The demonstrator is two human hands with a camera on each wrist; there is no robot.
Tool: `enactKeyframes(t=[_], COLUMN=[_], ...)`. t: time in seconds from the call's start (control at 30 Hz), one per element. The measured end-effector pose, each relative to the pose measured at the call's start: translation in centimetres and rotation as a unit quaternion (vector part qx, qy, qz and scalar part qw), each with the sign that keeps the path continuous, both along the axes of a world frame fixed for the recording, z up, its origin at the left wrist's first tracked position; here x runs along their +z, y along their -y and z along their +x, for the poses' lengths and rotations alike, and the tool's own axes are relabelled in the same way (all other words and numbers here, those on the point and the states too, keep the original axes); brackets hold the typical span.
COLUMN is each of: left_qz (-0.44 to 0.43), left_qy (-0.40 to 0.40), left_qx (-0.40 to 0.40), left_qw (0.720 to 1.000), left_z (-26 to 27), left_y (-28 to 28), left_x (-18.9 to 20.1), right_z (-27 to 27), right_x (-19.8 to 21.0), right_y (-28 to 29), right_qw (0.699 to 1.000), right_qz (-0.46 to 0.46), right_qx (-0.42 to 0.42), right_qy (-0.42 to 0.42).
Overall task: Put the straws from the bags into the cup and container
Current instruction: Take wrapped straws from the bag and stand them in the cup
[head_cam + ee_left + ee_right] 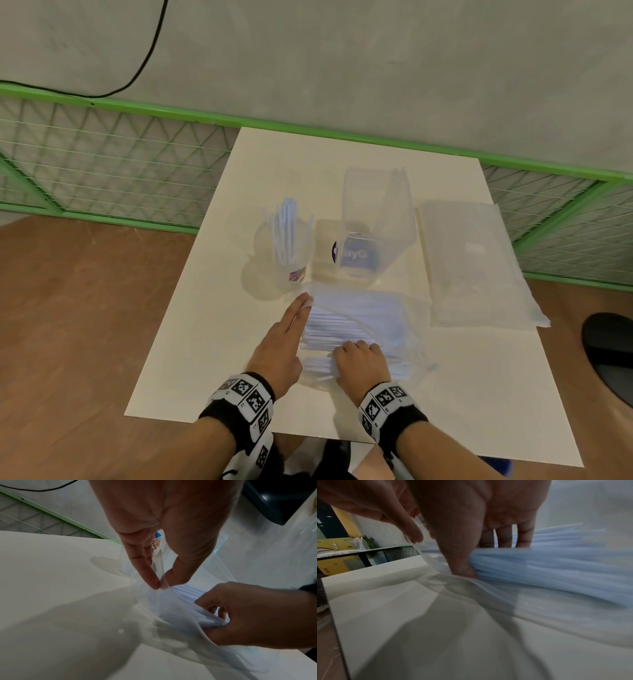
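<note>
A clear bag (387, 318) full of pale blue straws (335, 329) lies on the white table (205, 342) in front of me. My left hand (306, 303) pinches the film of the bag's open left end between thumb and forefinger (161, 586). My right hand (346, 363) reaches into that opening, and its thumb and fingers curl round a bundle of straws (547, 568). Behind the bag, a clear cup (286, 260) holds several upright straws. To its right is a tall clear container (373, 219) with a blue label.
Flat clear bags (476, 267) lie stacked at the table's right side. A green wire fence (113, 164) runs behind the table. A black round object (609, 353) sits on the brown floor to the right. Bare table shows to the left and near me.
</note>
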State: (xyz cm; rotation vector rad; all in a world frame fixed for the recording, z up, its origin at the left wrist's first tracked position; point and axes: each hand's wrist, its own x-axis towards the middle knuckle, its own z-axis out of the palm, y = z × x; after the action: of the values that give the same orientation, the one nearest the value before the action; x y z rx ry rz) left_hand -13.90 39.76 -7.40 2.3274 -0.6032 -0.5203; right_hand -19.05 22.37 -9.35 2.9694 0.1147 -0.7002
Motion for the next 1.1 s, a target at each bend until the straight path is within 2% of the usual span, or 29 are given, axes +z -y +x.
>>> enactKeyframes(t=[0.47, 0.67, 1.1], left_qz=[-0.003, 0.001, -0.002], left_qy=[0.000, 0.005, 0.007], left_qx=[0.006, 0.010, 0.014], left_qw=[1.000, 1.000, 1.000], left_z=[0.0, -0.2, -0.3], left_y=[0.1, 0.0, -0.2], left_x=[0.2, 0.2, 0.1], right_z=[-0.7, -0.8, -0.5], right_x=[-0.4, -1.4, -1.4], right_y=[0.1, -0.1, -0.5], right_qw=[0.997, 0.991, 0.993], right_qz=[0.065, 0.075, 0.059], right_qx=[-0.014, -0.015, -0.021], right_qy=[0.038, 0.110, 0.095])
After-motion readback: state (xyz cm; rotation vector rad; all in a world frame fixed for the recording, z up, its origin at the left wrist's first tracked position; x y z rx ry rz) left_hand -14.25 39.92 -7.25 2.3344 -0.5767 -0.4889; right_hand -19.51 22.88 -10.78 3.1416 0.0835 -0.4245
